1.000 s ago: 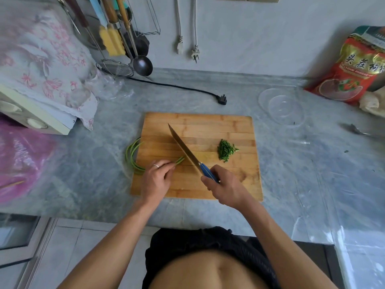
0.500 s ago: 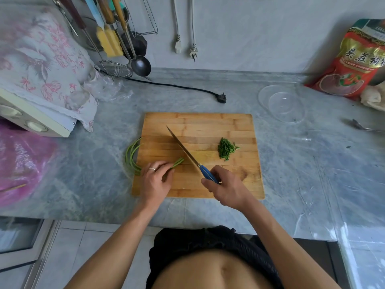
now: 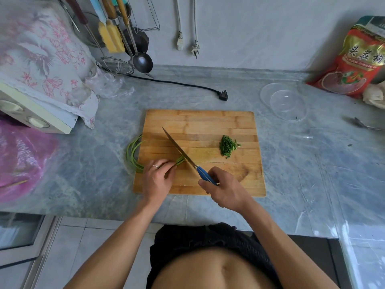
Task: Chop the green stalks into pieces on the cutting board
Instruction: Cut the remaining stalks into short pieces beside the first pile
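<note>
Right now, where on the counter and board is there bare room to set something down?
Free: the cutting board's far strip above the knife; the counter between the board and the black plug; and the counter right of the board, below the clear bowl. Crowded: the board's near-left part, with both hands and green stalks.

Matt wooden cutting board (image 3: 200, 122) on glossy veined marble-look counter (image 3: 291, 163)
</note>
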{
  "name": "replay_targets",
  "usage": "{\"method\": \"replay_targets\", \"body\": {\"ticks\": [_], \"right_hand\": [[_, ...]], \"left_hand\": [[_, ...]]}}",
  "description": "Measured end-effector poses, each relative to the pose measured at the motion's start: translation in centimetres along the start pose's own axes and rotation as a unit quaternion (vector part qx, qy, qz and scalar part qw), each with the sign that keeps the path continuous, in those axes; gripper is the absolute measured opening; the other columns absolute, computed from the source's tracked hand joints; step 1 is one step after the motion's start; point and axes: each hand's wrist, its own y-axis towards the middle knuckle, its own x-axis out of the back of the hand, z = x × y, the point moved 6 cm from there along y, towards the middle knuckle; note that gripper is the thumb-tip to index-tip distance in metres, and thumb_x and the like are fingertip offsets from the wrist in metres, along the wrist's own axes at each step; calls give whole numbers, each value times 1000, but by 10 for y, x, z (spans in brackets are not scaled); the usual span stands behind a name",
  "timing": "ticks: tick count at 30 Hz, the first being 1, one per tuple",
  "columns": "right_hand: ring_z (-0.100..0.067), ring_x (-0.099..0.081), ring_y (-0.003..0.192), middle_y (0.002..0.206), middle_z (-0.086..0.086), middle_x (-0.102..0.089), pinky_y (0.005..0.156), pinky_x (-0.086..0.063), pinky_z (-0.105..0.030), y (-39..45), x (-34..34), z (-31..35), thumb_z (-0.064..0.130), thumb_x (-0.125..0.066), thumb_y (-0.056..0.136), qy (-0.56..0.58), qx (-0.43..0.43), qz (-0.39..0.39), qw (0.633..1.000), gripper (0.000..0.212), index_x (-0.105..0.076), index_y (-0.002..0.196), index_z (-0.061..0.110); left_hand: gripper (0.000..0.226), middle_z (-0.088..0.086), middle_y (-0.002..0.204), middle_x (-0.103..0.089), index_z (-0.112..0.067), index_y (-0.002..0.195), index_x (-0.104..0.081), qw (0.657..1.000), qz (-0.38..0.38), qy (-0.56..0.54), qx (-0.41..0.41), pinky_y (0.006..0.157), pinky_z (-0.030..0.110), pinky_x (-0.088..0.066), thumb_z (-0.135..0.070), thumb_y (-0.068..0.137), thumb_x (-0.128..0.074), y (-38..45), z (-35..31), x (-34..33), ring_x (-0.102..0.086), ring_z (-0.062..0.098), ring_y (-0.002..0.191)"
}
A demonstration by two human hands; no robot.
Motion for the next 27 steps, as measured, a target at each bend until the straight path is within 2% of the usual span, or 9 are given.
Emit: {"method": "replay_targets", "body": {"ticks": [3,6,8,10,12,14,17,23,27], "right_hand": [[-17,-51,56,81,-16,-63,52,-44,-36,-3,2,2,43,-59,89,2,-3,5,1000,32,-51,92,13],[-16,-53,52,72,-8,-59,46,-45,-29,-2,1,2,36,-58,92,-3,-34,41,999,26,-51,100,12],[-16,-49,53,72,-4,-55,45,-41,-28,0,0,3,43,-56,93,-28,-51,48,997,33,-52,102,11],[-17,-43,54,67,-3,-50,49,-38,-31,4,0,7,54,-52,92,-45,-38,22,998,47,-52,90,7],[-19,-39,54,64,-5,-45,52,-36,-33,6,4,11,58,-47,93,-16,-20,-24,999,59,-49,78,2],[-19,-39,54,62,-7,-45,52,-34,-31,8,9,16,58,-43,95,12,-14,-70,997,68,-51,81,-8],[-19,-39,55,63,-8,-45,54,-32,-32,13,13,17,57,-39,96,50,-25,-97,994,70,-52,83,-10],[-20,-42,56,63,-9,-49,55,-35,-36,20,-1,16,61,-38,95,42,-69,-114,990,74,-53,83,-11],[-19,-43,56,63,-8,-49,55,-36,-35,23,-9,22,61,-38,95,50,-77,-126,988,73,-53,84,-10]], "left_hand": [[18,1,94,-74,-9,94,-79,1000,7,3,-13,70,40,-53,-17,87,-65,1,-3,-1,-63,26,78],[20,2,94,-75,-8,94,-78,1000,16,6,-16,69,38,-54,-17,89,-61,4,-6,-1,-64,26,79],[20,2,94,-74,-8,95,-78,999,23,7,-26,69,36,-54,-17,90,-60,5,-7,-2,-64,26,79],[18,1,94,-74,-8,95,-77,999,33,6,-43,69,36,-53,-15,90,-62,9,-6,-2,-63,26,79],[12,1,94,-73,-8,96,-77,997,44,4,-63,70,36,-54,-10,88,-68,15,-4,0,-64,25,81],[14,2,95,-73,-8,96,-77,996,61,3,-72,70,35,-55,-4,83,-74,24,0,0,-64,25,82],[16,3,96,-73,-8,96,-77,992,86,-6,-89,70,37,-56,-1,82,-75,37,0,-2,-65,27,83],[13,2,94,-72,-8,95,-75,984,128,-7,-125,66,37,-56,-3,86,-68,57,4,-7,-64,28,83],[19,4,93,-73,-7,96,-75,984,132,-12,-117,68,35,-56,3,80,-75,68,10,-6,-65,28,83]]}}
